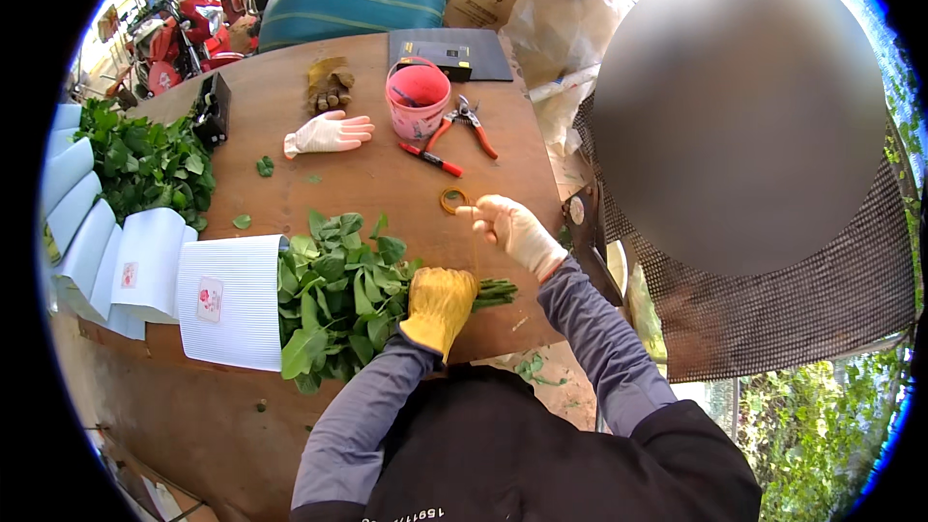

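A leafy bunch (pixel 338 290) lies across the table, its head end wrapped in pale blue corrugated paper (pixel 232 300). My left hand (pixel 443 304), in a yellow work glove, is closed round the stems. The cut stem ends (pixel 499 292) stick out to its right. In a white glove with bare-looking fingertips, my right hand (pixel 514 232) is raised just beyond the stems, fingers pinched. A thin rubber band (pixel 476 244) runs from those fingers down towards the stems. Beside my right fingertips lies a small coil of yellowish rubber bands (pixel 452 199).
On the wooden table (pixel 338 188) stand a pink bucket (pixel 419 106), red-handled pruning shears (pixel 464 126) and a red marker (pixel 431 159). A white glove (pixel 329 133) and a brown glove (pixel 330 85) lie farther back. More wrapped bunches (pixel 145 164) line the left side.
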### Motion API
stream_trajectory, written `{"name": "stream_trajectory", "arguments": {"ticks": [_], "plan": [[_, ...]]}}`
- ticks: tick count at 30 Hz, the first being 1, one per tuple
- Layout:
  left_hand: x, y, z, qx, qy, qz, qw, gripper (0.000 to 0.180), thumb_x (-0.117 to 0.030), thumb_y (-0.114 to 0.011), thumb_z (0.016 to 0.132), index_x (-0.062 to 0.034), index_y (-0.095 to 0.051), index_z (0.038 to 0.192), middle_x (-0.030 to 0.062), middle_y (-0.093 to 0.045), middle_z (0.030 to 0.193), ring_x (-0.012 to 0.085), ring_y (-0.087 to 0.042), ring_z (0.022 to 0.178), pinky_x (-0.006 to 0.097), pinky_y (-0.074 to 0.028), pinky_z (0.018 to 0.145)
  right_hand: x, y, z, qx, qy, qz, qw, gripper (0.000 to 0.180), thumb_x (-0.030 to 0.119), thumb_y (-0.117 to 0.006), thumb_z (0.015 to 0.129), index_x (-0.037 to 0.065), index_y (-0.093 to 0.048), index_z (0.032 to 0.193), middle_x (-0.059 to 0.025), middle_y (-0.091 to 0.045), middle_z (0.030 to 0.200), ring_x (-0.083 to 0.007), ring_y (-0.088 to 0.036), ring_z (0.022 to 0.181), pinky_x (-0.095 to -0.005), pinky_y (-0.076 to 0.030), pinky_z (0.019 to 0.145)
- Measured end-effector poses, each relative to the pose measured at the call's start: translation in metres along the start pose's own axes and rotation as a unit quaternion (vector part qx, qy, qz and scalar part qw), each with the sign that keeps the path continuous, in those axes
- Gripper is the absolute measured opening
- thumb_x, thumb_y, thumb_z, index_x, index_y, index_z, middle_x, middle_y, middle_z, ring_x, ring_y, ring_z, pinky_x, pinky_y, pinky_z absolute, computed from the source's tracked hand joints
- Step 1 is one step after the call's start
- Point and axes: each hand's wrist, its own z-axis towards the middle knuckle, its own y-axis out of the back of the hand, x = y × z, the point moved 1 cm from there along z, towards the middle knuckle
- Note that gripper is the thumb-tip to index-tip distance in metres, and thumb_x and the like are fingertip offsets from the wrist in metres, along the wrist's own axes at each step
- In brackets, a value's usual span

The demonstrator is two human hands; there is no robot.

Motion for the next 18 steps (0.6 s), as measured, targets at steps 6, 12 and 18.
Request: {"name": "stream_trajectory", "arguments": {"ticks": [6,12,18], "plan": [[0.022,0.105,0.045,-0.015,-0.02,-0.05,0.998,0.017,-0.027,-0.073,0.083,-0.0143,-0.064,0.089,0.006,-0.068,0.073,0.0276,-0.071,0.072,0.043,-0.054,0.067,-0.092,0.023,-0.065,0.063,-0.065,-0.187,0.978,0.017,0.025,-0.057,0.1,0.01,-0.065,0.097,-0.009,-0.075,0.105,-0.0122,-0.064,0.075,-0.0249,-0.047,0.063],[0.044,0.011,0.07,0.178,0.079,0.101,0.976,0.01,-0.023,-0.064,0.09,-0.0162,-0.07,0.087,0.0065,-0.076,0.081,0.0265,-0.076,0.078,0.043,-0.057,0.067,-0.08,-0.074,-0.196,0.024,0.145,-0.578,0.803,0.027,0.034,-0.058,0.099,0.011,-0.063,0.085,-0.0153,-0.067,0.077,-0.0397,-0.067,0.077,-0.0474,-0.052,0.069],[0.032,-0.034,0.065,0.13,0.039,0.11,0.985,0.014,-0.025,-0.064,0.089,-0.0205,-0.076,0.083,0.0054,-0.076,0.075,0.025,-0.076,0.07,0.043,-0.056,0.059,0.042,-0.129,-0.209,0.07,0.349,-0.629,0.691,0.045,0.029,-0.073,0.09,0.011,-0.052,0.054,-0.0126,-0.05,0.052,-0.0328,-0.055,0.047,-0.0419,-0.041,0.047]]}}
